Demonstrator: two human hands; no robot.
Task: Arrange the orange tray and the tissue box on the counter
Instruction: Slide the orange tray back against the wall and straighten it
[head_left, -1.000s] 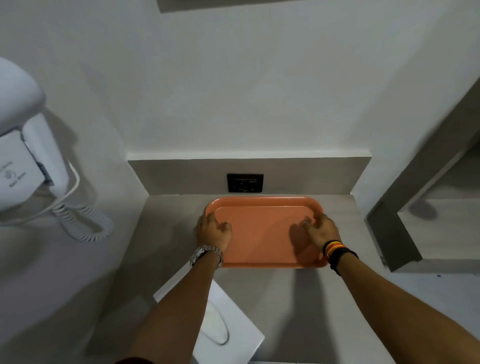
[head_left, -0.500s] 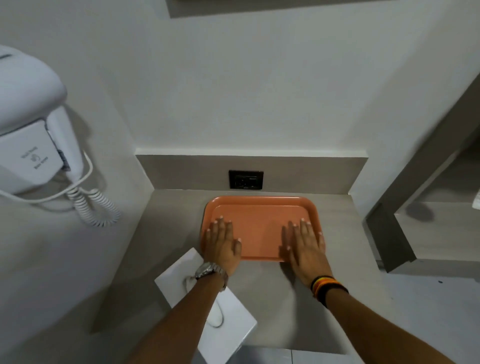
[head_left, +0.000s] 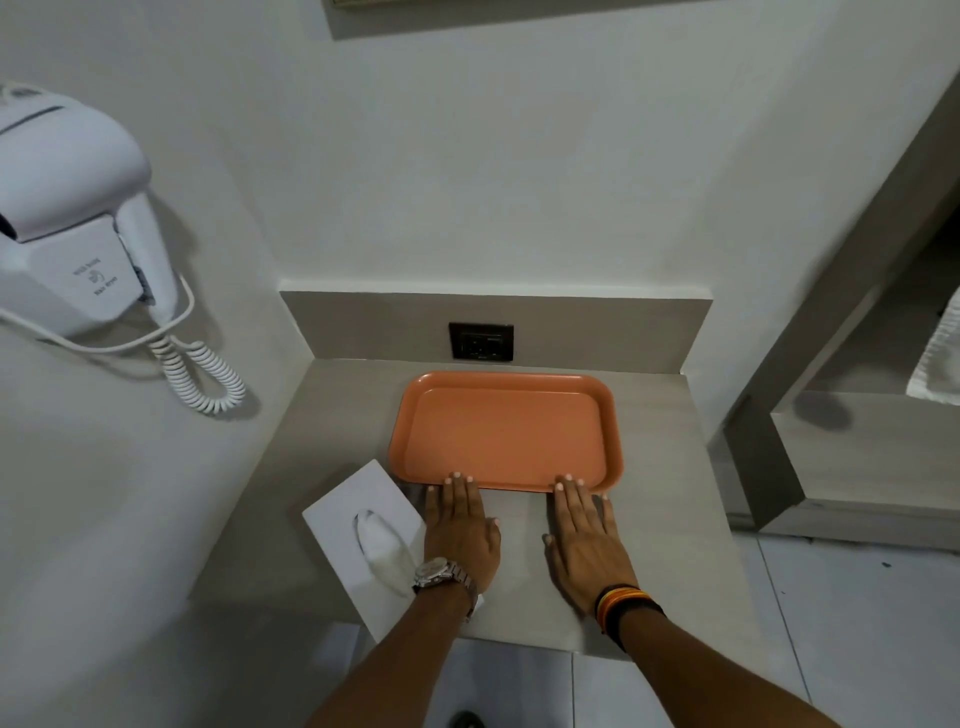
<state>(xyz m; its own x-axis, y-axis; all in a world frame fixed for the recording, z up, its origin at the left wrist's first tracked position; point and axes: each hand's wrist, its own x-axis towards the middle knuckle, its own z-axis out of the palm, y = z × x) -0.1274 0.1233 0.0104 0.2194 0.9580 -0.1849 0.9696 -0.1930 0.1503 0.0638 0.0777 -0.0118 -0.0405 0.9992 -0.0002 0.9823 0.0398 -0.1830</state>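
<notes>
An orange tray (head_left: 506, 432) lies flat on the grey bench (head_left: 332, 415), just in front of a dark wall socket (head_left: 481, 341). The left hand (head_left: 460, 525) and right hand (head_left: 584, 535) rest flat and spread, gripping nothing, fingertips touching the tray's near rim. A white tissue box (head_left: 363, 540) sits askew beside the left hand, partly under its wrist.

Soft, even light from above; faint shadows under the hair dryer (head_left: 78, 218) at 9 o'clock. Wide-angle bending at edges, slight blur.
</notes>
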